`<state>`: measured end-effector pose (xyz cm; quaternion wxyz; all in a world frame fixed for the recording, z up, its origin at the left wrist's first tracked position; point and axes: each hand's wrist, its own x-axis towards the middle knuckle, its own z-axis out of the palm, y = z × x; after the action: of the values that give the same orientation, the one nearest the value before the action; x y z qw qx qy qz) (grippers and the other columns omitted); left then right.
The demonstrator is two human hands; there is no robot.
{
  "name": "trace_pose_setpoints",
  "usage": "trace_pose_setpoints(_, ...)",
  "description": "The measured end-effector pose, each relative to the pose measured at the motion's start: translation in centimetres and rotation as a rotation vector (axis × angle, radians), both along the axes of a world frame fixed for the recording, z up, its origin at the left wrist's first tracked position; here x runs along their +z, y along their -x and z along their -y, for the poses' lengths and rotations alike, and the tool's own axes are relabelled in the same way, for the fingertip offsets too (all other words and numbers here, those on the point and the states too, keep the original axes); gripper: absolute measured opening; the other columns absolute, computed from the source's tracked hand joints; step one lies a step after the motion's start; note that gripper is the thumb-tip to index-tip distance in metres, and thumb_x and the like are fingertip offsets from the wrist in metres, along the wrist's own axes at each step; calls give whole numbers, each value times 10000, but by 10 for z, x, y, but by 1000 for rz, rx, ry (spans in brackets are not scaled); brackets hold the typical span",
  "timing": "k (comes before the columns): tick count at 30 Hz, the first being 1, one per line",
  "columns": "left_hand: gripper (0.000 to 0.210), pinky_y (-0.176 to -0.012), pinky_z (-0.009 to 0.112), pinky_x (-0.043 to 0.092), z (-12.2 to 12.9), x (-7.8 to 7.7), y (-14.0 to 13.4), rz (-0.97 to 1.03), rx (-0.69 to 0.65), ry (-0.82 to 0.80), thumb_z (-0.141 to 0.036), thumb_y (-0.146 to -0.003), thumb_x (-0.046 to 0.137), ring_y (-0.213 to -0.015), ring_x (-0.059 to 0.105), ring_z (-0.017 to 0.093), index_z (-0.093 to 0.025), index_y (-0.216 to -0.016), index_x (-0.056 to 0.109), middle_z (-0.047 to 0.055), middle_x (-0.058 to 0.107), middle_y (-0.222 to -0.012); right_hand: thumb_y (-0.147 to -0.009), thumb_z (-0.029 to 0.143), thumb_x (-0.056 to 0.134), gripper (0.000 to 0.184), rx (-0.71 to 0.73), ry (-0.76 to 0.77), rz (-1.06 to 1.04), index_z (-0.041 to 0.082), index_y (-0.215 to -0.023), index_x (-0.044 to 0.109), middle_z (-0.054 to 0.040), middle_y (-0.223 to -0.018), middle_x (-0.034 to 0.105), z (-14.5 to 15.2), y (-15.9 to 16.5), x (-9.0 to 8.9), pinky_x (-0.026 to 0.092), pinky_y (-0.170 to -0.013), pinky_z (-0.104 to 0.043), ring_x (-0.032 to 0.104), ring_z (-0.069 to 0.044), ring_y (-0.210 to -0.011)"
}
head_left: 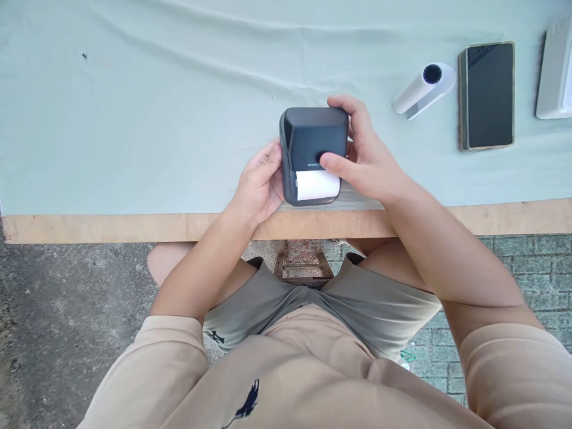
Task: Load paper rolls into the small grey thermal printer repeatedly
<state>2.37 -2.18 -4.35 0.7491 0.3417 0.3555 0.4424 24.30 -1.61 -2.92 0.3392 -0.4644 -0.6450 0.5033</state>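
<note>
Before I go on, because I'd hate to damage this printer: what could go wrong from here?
Two risks stand out. The dark printer, held between the left hand and right hand, is close to the table's wooden edge, so a slipped grip might drop it off the table. The white paper lies exposed just below the right thumb, so it could get creased or smudged.

Probably an outdoor yard or pavement, though the view takes in little ground: rough grey concrete [80, 322] on the left, brick paving [543, 283] on the right. A wooden table [111, 228] wears a creased cloth [156, 131].
</note>
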Motion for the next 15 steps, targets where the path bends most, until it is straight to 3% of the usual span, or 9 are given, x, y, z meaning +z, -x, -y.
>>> trace_pose_setpoints(6,385,-1108,488,658,0,-1,1,-6,28,12,-619,-901,764,-1467,652,342,-248,-1002,736,35,812,-1182,-773,823,815,944,0,-6,19,412,-1534,435,-61,-1447,599,-3,-2,3,674,-840,-396,719,-258,-1069)
trace_pose_setpoints(11,351,-1115,484,654,-1,-4,2,-21,44,10,-596,-929,738,-1479,642,327,-249,-976,723,28,807,-1164,-933,856,598,702,-127,-158,68,372,-1439,545,-62,-1422,617,-2,-5,10,646,-977,-433,681,-279,-1242)
trace_pose_setpoints(15,385,-1076,473,664,-1,-4,3,-29,28,15,-628,-911,745,-1454,661,330,-251,-987,730,36,815,-1104,-891,816,697,683,-89,-209,63,353,-1389,628,-67,-1412,645,-5,-9,11,659,-958,-480,711,-281,-1138)
